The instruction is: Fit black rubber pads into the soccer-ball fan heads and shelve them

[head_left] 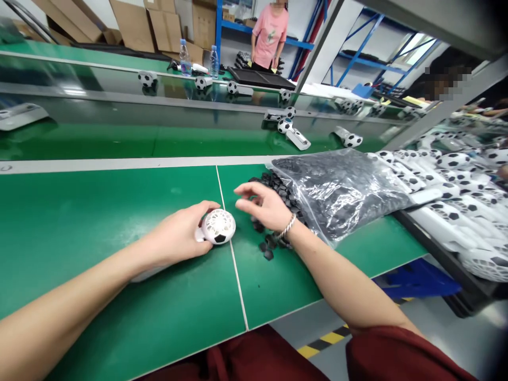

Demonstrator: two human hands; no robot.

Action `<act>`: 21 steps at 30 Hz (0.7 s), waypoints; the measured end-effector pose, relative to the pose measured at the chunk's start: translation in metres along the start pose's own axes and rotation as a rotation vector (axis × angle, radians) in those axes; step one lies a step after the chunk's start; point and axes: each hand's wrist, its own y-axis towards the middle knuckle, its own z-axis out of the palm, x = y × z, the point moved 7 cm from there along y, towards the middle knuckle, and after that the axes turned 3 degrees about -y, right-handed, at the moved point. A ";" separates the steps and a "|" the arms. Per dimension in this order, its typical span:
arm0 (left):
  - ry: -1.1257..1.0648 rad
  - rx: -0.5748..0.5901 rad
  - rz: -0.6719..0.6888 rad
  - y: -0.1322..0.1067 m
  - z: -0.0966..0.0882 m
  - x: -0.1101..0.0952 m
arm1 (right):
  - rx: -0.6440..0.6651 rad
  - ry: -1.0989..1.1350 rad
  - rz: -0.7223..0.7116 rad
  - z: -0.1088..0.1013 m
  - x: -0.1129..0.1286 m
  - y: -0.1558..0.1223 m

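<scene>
My left hand [178,233] is closed around a white handheld fan [219,226] with a round football-patterned grille. One black pentagon shows at the front of its head; the rest of the visible grille is white. The handle is mostly hidden under my palm and forearm. To the right, my right hand [264,205] hovers beside a heap of small black pentagon pieces [278,185], thumb and forefinger apart, with nothing visible between them. A few loose black pieces [269,248] lie on the green tabletop below my right wrist.
A clear plastic bag [337,185] full of black pieces lies right of the heap. Beyond it, a black tray [420,238] holds many football-patterned fans. A green conveyor [159,135] carries several more fans across the far side. A person in pink [270,34] stands behind it.
</scene>
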 end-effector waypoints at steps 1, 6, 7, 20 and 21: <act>0.044 0.011 -0.001 -0.001 0.000 -0.001 | -0.101 -0.089 0.010 -0.013 -0.008 0.003; 0.228 0.043 0.099 -0.001 0.001 -0.011 | -0.175 -0.551 -0.062 -0.026 -0.028 0.012; 0.246 0.043 0.116 -0.001 0.001 -0.012 | -0.133 -0.598 -0.071 -0.021 -0.030 0.013; 0.295 0.002 0.168 -0.004 0.003 -0.010 | 0.022 -0.520 0.016 -0.010 -0.027 0.012; 0.302 -0.012 0.160 -0.005 0.001 -0.010 | 0.017 -0.502 0.002 -0.010 -0.024 0.011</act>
